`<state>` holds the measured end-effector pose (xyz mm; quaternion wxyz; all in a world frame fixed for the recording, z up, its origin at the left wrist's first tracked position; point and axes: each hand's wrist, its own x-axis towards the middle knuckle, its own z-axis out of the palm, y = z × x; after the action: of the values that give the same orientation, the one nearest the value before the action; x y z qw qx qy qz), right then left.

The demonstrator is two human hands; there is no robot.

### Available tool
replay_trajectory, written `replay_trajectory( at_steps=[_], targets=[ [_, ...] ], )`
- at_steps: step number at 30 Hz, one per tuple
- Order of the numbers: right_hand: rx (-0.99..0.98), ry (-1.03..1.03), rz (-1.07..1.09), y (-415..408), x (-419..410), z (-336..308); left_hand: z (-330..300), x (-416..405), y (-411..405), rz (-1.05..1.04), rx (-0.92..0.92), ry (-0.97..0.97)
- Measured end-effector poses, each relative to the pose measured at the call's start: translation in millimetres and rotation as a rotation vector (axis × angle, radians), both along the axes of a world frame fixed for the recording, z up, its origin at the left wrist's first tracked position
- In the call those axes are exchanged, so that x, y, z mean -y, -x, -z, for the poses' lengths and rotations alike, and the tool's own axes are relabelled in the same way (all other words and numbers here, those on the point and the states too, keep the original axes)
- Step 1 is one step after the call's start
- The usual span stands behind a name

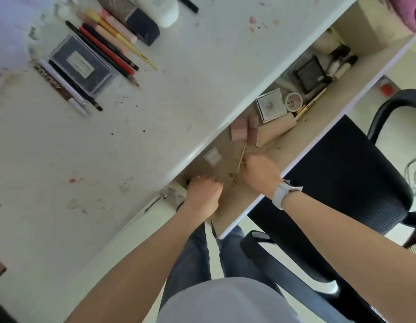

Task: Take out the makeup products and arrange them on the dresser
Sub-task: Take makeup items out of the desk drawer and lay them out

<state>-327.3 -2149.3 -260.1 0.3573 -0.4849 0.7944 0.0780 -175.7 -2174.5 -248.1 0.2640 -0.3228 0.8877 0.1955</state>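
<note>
Hands: right hand point(260, 174) pinches thin gold pencil point(239, 165) in open wooden drawer point(302, 134); left hand point(203, 191) clenched, contents hidden.
Risk: slim pencil could be dropped before white desk point(179, 78).

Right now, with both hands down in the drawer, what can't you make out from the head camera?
- Left hand: curled at the drawer's near end; what it holds, if anything, is hidden by its own fingers.
- Drawer back part: covered by the dresser top.
- Round compact: label too small to read.
- Items at the drawer's far end: blurred, types unclear.
- Right hand: pinches a thin gold stick; kind unclear.
</note>
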Motion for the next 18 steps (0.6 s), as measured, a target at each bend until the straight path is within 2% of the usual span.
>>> replay_trajectory(
  at_steps=[5, 10, 15, 18],
  targets=[
    [-0.067, -0.129, 0.015, -5, 15, 28, 19, 14, 4, 0.19, 0.245, 0.006],
    [-0.08, -0.107, 0.111, -11, 23, 42, 25, 10, 8, 0.351, 0.216, 0.052],
    [0.011, -0.089, 0.207, -10, 22, 36, 21, 10, 8, 0.328, 0.237, 0.001],
    [0.168, -0.085, 0.343, -5, 25, 27, 16, 5, 6, 0.27, 0.223, -0.076]
  ],
)
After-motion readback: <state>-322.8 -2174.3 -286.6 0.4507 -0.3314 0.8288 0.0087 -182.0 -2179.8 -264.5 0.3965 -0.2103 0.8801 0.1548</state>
